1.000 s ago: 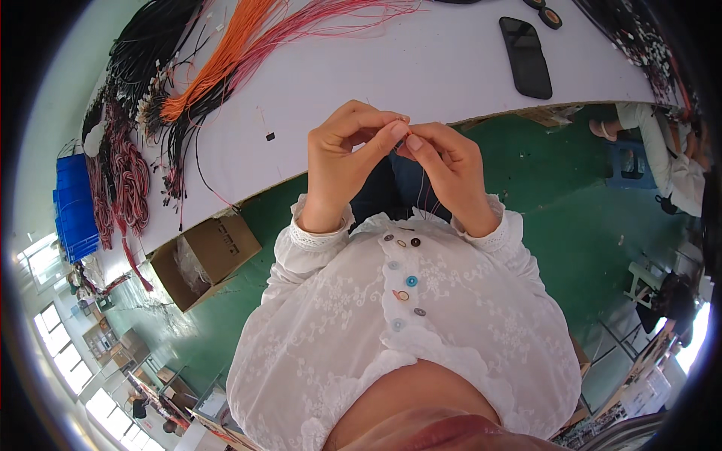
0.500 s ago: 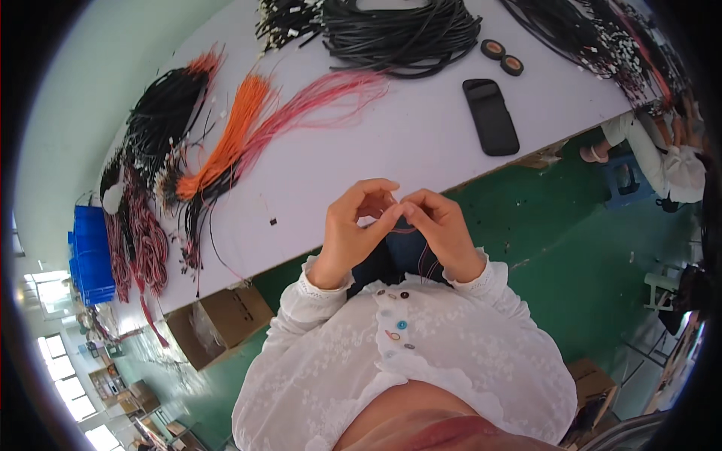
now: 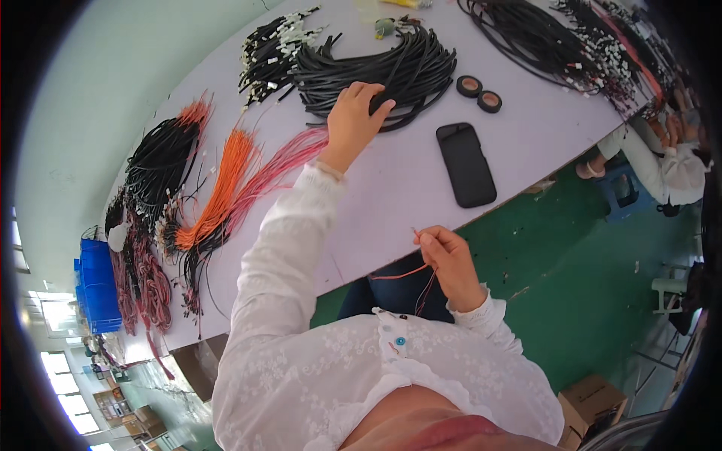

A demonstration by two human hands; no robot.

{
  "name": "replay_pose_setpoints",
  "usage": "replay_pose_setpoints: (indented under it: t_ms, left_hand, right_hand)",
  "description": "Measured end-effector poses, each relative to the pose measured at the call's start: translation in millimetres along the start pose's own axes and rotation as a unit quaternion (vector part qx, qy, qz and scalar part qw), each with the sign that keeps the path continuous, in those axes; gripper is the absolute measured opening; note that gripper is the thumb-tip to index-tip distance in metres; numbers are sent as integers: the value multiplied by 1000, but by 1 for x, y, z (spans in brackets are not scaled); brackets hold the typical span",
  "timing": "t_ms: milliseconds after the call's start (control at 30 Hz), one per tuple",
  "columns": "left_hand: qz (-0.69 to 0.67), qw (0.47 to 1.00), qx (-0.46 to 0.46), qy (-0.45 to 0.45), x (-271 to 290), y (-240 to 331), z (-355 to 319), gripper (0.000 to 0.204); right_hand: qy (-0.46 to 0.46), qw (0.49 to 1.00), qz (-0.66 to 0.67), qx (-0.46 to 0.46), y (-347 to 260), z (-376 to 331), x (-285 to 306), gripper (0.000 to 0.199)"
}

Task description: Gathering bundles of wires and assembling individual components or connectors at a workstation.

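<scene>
My left hand (image 3: 356,120) reaches over the table to the near edge of a thick bundle of black cables (image 3: 421,71). Its thumb stands apart from the fingers, and I see nothing held between them. My fingertips overlap the cables; whether they press on them I cannot tell. At the table's front edge, my right hand (image 3: 451,267) pinches thin reddish wires (image 3: 402,277) between thumb and fingers. One orange-red length sticks out to the left, and finer dark strands hang below. Pink wires (image 3: 289,161) lie beside my left wrist.
A black phone (image 3: 466,165) lies right of centre, with two rolls of black tape (image 3: 480,93) behind it. Orange wires (image 3: 224,192) and black cable bundles spread on the left. Blue bins (image 3: 99,286) stand beyond the left end. A person sits at the far right.
My left hand has left my right hand and moved forward to the black cables. The right hand has kept the wires and shifted slightly down. The view has tilted, showing more of the table's far side.
</scene>
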State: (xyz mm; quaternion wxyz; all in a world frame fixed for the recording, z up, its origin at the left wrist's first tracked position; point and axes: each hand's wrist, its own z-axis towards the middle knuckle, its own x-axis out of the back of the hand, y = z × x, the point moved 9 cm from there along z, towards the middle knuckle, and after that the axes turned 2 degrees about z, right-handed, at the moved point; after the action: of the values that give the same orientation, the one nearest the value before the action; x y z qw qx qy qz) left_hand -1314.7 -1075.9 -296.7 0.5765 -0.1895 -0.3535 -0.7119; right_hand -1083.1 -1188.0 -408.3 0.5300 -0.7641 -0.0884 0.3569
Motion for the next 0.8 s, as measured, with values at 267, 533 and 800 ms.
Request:
replay_pose_setpoints:
  t_ms: [267, 533, 800]
  left_hand:
    - [-112, 986, 66, 106, 32, -15, 6, 16]
    - [-4, 995, -64, -71, 192, 143, -169, 18]
    - [-306, 856, 393, -137, 246, 108, -305, 39]
  right_hand:
    - [-10, 999, 38, -20, 9, -18, 20, 19]
    - [-160, 959, 218, 82, -60, -2, -40, 24]
    - [-390, 910, 140, -18, 17, -93, -154, 21]
